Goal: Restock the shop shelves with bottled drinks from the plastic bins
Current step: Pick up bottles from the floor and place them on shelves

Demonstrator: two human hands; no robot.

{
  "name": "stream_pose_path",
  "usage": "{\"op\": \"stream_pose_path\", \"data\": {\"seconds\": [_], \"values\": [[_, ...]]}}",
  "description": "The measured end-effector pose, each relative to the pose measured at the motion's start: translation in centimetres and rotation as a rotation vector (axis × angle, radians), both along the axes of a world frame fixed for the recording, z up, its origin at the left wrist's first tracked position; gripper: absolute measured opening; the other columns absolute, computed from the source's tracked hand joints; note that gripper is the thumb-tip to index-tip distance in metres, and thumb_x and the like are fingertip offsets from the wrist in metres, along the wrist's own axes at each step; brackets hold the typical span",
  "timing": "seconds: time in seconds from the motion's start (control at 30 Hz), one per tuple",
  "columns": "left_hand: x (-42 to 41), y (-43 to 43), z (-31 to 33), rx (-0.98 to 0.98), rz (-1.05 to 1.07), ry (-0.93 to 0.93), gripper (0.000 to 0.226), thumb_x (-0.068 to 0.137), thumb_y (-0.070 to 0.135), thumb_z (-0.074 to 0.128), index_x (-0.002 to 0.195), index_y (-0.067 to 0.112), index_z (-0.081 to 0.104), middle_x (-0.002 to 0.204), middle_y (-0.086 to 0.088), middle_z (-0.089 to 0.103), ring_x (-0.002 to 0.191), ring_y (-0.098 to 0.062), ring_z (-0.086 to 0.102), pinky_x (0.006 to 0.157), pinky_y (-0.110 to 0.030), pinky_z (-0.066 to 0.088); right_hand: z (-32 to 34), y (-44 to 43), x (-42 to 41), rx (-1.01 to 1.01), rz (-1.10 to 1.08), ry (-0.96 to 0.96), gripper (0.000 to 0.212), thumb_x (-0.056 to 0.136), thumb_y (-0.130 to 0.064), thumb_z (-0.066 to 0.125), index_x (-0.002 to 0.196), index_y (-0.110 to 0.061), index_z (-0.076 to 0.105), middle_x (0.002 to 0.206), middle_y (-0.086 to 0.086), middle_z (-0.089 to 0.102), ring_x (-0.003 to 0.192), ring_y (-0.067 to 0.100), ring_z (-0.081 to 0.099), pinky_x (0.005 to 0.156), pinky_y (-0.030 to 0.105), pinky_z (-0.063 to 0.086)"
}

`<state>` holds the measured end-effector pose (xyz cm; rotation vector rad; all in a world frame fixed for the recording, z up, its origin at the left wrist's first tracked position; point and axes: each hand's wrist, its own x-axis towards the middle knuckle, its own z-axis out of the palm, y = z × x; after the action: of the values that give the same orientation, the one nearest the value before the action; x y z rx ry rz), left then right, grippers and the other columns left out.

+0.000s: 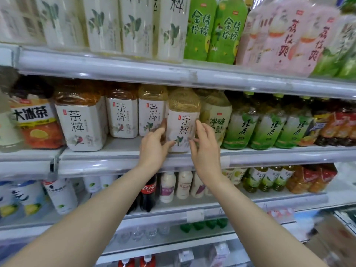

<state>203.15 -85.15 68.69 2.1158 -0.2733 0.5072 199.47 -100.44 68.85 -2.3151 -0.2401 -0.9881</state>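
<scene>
A tea bottle (183, 120) with a white label and pale yellow contents is held upright at the front of the middle shelf (115, 164), its base on or just above the shelf edge; which of the 2 cannot be told.

Both forearms are stretched forward and upward from the lower corners of the view and draw together at the bottle. The left hand (154, 145) is wrapped round the bottle's lower left side, with its thumb laid across the bottom of the label. The right hand (204, 147) is set against the lower right side, its fingers (200, 126) run up along the bottle's edge and its thumb is pressed on the label front. The bottle is thus clasped between the 2 hands.

Just to the left, 3 more white-label bottles (122, 116) are seen in a row, the nearest one touched or nearly touched by the left hand's fingers. Just to the right, a pear drink bottle (216, 120) is stood, and beyond it green tea bottles (242, 124) are lined up.

The upper shelf (115, 64) is filled with taller bottles. On the lower shelf (212, 207), a cola bottle (148, 191) and milky white bottles (167, 186) are seen between the forearms.
</scene>
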Motion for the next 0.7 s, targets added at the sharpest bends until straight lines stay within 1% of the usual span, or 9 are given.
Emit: {"op": "stream_pose_path", "data": {"seconds": [0.13,0.2,0.33,0.4,0.47,0.53,0.6,0.63,0.7], "values": [[0.6,-0.5,-0.3,0.005,0.036,0.024,0.04,0.08,0.032,0.078,0.118,0.022,0.067,0.114,-0.001,0.069,0.106,-0.022,0.063,0.096,-0.043,0.052,0.0,-0.2,0.1,-0.026,-0.007,0.02,0.06,0.096,-0.002,0.059,0.152,-0.004,0.038,0.143,0.014,0.048,0.121,0.026,0.057,0.099,0.045,0.052],[0.8,-1.0,-0.3,-0.007,0.043,0.019,0.042,0.08,0.03,0.079,0.12,0.021,0.067,0.116,-0.004,0.068,0.108,-0.024,0.062,0.097,-0.043,0.051,0.2,-0.4,0.3,-0.034,-0.012,0.033,0.058,0.096,-0.001,0.057,0.151,-0.002,0.039,0.142,0.015,0.049,0.123,0.026,0.055,0.102,0.044,0.051],[0.8,-1.4,0.2,-0.007,0.043,0.012,0.064,0.081,0.026,0.078,0.14,0.026,0.053,0.132,-0.005,0.062,0.123,-0.024,0.055,0.108,-0.038,0.043,0.5,-0.9,0.6,-0.041,-0.006,0.051,0.057,0.095,-0.001,0.057,0.15,-0.003,0.04,0.139,0.013,0.05,0.116,0.026,0.057,0.099,0.042,0.052],[0.6,-1.5,0.5,0.004,0.038,0.023,0.069,0.082,0.024,0.077,0.144,0.027,0.047,0.135,-0.005,0.059,0.126,-0.024,0.052,0.109,-0.038,0.041,0.4,-1.1,0.7,-0.043,-0.004,0.041,0.056,0.094,0.0,0.058,0.148,-0.002,0.042,0.136,0.014,0.051,0.114,0.026,0.058,0.096,0.043,0.053],[0.3,-1.5,0.5,0.034,0.036,0.023,0.063,0.083,0.022,0.077,0.141,0.023,0.052,0.132,-0.006,0.062,0.123,-0.025,0.054,0.107,-0.04,0.044,0.3,-1.1,0.8,-0.04,-0.002,0.039,0.057,0.093,0.001,0.058,0.148,-0.002,0.042,0.137,0.014,0.051,0.115,0.025,0.057,0.097,0.042,0.053],[-0.2,-1.2,0.4,0.084,0.04,0.0,0.045,0.084,0.021,0.076,0.127,0.018,0.063,0.122,-0.006,0.066,0.116,-0.025,0.059,0.1,-0.04,0.048,0.3,-1.0,0.7,-0.019,-0.002,0.069,0.059,0.094,0.0,0.058,0.15,-0.006,0.04,0.14,0.011,0.049,0.119,0.023,0.056,0.1,0.04,0.051],[-0.8,-0.8,0.2,0.117,0.042,-0.023,0.031,0.084,0.018,0.074,0.115,0.016,0.068,0.112,-0.004,0.068,0.106,-0.023,0.062,0.092,-0.036,0.05,0.4,-0.8,0.3,-0.009,-0.007,0.098,0.059,0.095,-0.001,0.057,0.151,-0.008,0.04,0.142,0.01,0.048,0.12,0.022,0.055,0.102,0.039,0.05],[-1.2,-0.6,0.1,0.118,0.035,-0.034,0.032,0.085,0.016,0.074,0.116,0.016,0.067,0.11,-0.004,0.067,0.103,-0.022,0.062,0.09,-0.035,0.05,0.4,-0.7,0.0,-0.018,-0.007,0.101,0.058,0.095,-0.002,0.058,0.15,-0.008,0.041,0.141,0.011,0.049,0.119,0.023,0.055,0.101,0.039,0.05],[-2.0,-0.2,0.0,0.101,0.007,-0.055,0.045,0.085,0.011,0.073,0.129,0.015,0.063,0.113,-0.005,0.065,0.104,-0.02,0.062,0.094,-0.033,0.049,0.4,-0.3,-0.6,-0.041,-0.003,0.11,0.054,0.094,-0.001,0.059,0.146,-0.006,0.047,0.14,0.012,0.05,0.119,0.025,0.055,0.103,0.035,0.047]]}}
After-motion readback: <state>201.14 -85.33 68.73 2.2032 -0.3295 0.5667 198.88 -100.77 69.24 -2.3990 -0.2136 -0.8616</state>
